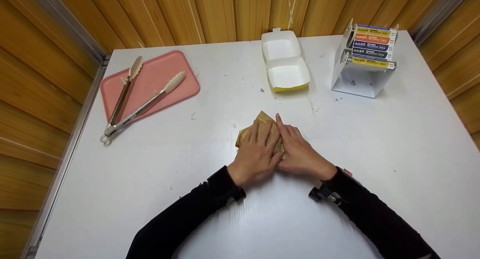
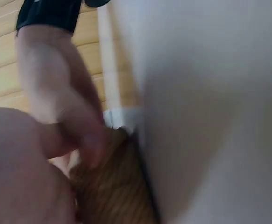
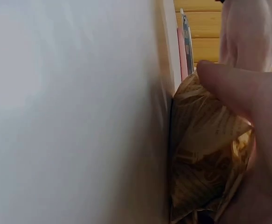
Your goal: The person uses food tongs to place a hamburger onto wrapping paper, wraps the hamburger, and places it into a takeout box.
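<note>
A parcel wrapped in brown printed paper (image 1: 264, 116) lies on the white table in front of the person. Across its top the left hand (image 1: 255, 159) rests with fingers extended. The right hand (image 1: 300, 154) presses against the parcel's right side, its fingers straight and pointing away. Both thumbs are close together at the near edge. Creased paper (image 3: 198, 144) bulges beside the right thumb in the right wrist view. A blurred paper side (image 2: 119, 186) shows under the left hand in the left wrist view. What the paper wraps is hidden.
Metal tongs (image 1: 123, 118) lie spread over a pink tray (image 1: 161, 68) at the back left. An opened yellow-and-white carton (image 1: 288, 73) stands at the back. To its right is a white metal rack (image 1: 360, 83) stacked with several colourful labelled boxes (image 1: 371, 45).
</note>
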A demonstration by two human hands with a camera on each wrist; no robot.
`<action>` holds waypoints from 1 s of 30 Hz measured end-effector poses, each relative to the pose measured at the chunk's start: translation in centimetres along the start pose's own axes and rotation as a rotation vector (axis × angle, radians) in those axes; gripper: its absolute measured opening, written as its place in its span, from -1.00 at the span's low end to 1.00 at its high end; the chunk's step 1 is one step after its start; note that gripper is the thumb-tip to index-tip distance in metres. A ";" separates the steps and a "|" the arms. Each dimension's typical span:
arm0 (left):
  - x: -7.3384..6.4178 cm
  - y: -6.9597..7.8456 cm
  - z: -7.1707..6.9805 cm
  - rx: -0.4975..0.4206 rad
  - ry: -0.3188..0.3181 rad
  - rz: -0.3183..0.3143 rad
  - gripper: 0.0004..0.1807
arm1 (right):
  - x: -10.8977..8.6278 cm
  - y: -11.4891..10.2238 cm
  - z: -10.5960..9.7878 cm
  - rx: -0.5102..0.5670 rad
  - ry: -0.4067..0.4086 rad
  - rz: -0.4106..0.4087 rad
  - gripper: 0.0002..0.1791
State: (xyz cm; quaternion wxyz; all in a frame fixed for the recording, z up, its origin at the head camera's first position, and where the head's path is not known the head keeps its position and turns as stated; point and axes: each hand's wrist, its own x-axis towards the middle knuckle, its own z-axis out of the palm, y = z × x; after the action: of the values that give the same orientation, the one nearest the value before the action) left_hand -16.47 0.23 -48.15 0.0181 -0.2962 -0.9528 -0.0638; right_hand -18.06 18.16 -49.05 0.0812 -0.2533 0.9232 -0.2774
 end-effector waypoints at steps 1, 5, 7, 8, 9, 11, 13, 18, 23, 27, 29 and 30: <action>0.0 0.0 0.1 -0.040 -0.005 -0.011 -0.24 | 0.0 -0.1 0.0 0.006 0.000 -0.009 0.32; 0.1 -0.7 0.3 -0.194 -0.018 -0.011 -0.16 | -0.2 -0.5 -0.2 0.040 -0.037 -0.015 0.36; 0.1 -1.5 0.3 -0.224 -0.013 0.009 -0.14 | -0.3 -0.5 -0.7 0.068 -0.086 -0.007 0.41; 0.1 -2.0 0.4 -0.231 -0.007 0.021 -0.14 | -0.3 -0.4 -1.2 0.082 -0.120 0.006 0.43; 0.1 -2.3 0.4 -0.241 0.005 0.036 -0.15 | -0.3 -0.1 -1.8 0.106 -0.155 0.017 0.43; 0.1 -3.0 0.5 -0.249 0.019 0.060 -0.17 | -0.1 0.7 -3.2 0.182 -0.219 0.037 0.38; 0.1 -3.3 0.6 -0.264 0.028 0.070 -0.21 | 0.0 1.8 -4.7 0.254 -0.255 0.064 0.26; 0.1 -3.1 0.7 -0.305 0.031 0.049 -0.28 | 0.0 4.2 -7.9 0.360 -0.186 0.131 -0.06; 0.5 -3.1 0.8 -0.299 0.058 0.057 -0.38 | 0.1 4.8 -9.8 0.366 -0.073 0.172 -0.19; 0.7 -3.2 0.8 -0.305 0.047 0.071 -0.37 | -0.1 5.0 -11.2 0.283 0.031 0.178 -0.30; 0.7 -3.3 0.8 -0.304 0.037 0.078 -0.35 | -0.3 5.2 -12.1 0.238 0.139 0.195 -0.39; 0.8 -3.3 0.8 -0.301 0.032 0.080 -0.34 | -0.4 5.3 -12.6 0.224 0.209 0.209 -0.43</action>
State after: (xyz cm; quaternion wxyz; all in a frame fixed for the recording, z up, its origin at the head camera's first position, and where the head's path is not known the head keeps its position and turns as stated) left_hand -18.97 -1.95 -49.25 -0.0086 -0.3320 -0.9196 -0.2099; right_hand -23.65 28.13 -41.47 0.0407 -0.1152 0.9113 -0.3932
